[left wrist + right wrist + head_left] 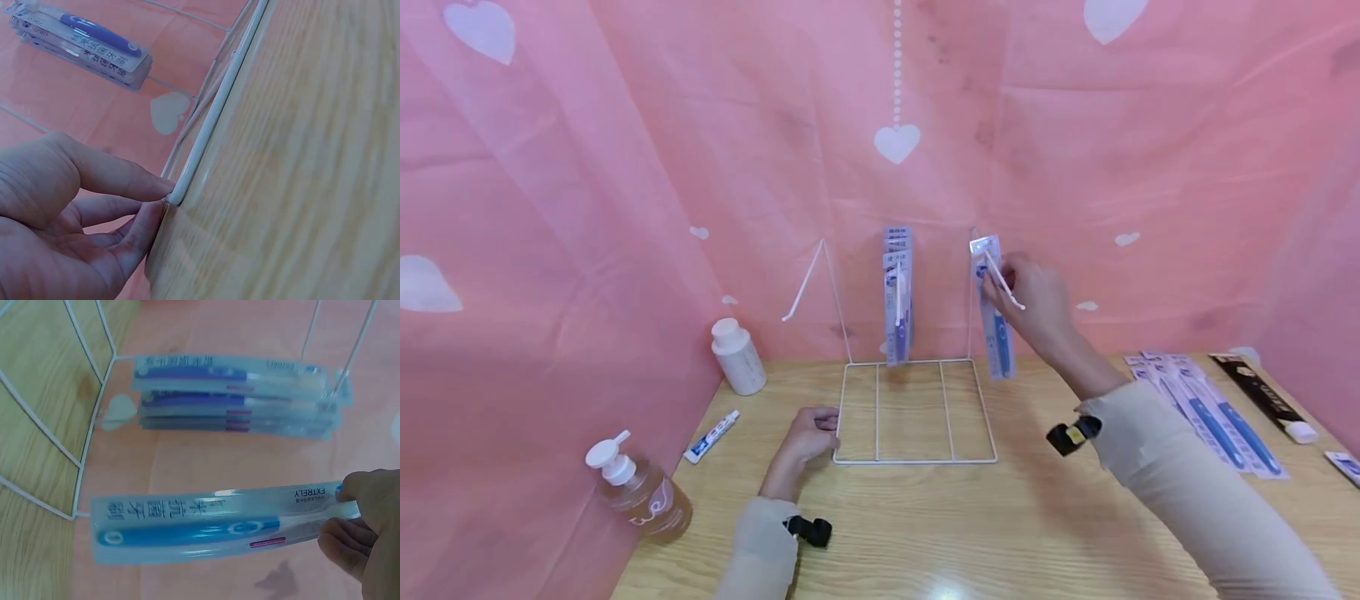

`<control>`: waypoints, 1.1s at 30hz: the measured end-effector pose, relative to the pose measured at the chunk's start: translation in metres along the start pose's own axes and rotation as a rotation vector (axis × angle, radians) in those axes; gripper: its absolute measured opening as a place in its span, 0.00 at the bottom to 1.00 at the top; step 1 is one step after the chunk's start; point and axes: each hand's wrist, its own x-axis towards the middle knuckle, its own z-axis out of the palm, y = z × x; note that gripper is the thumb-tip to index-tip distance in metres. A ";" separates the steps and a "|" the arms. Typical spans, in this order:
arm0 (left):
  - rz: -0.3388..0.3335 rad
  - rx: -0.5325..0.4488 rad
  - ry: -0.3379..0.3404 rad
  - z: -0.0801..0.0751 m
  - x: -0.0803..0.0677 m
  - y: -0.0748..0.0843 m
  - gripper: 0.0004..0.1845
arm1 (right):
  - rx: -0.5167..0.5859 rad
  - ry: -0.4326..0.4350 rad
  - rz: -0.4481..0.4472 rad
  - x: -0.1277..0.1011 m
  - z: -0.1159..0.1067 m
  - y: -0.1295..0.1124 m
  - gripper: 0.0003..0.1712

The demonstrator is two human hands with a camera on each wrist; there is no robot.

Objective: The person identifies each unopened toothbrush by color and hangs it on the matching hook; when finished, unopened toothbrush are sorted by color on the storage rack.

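A white wire display rack stands on the table with prongs sticking out at its back. My left hand pinches the front left corner of the rack's base between thumb and fingers; the left wrist view shows this hand close up. At the right prong, my right hand grips a packaged blue toothbrush near its upper end, and the prong passes in front of the package. In the right wrist view the toothbrush package is held by its head end. Several packaged purple toothbrushes hang on the middle prong.
More packaged blue toothbrushes lie at the right, beside a black toothpaste tube. On the left stand a white bottle and a pump bottle, with a small toothpaste tube between them. The left prong is bare.
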 end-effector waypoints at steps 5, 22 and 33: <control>-0.004 0.002 0.003 -0.003 -0.003 0.000 0.31 | 0.015 -0.009 0.124 0.019 0.015 0.004 0.15; -0.024 0.030 -0.009 -0.005 -0.004 0.000 0.31 | 0.042 0.054 0.129 0.030 0.038 0.008 0.14; -0.023 0.021 0.001 -0.005 -0.005 -0.002 0.31 | 0.046 0.015 0.149 0.022 0.040 0.012 0.21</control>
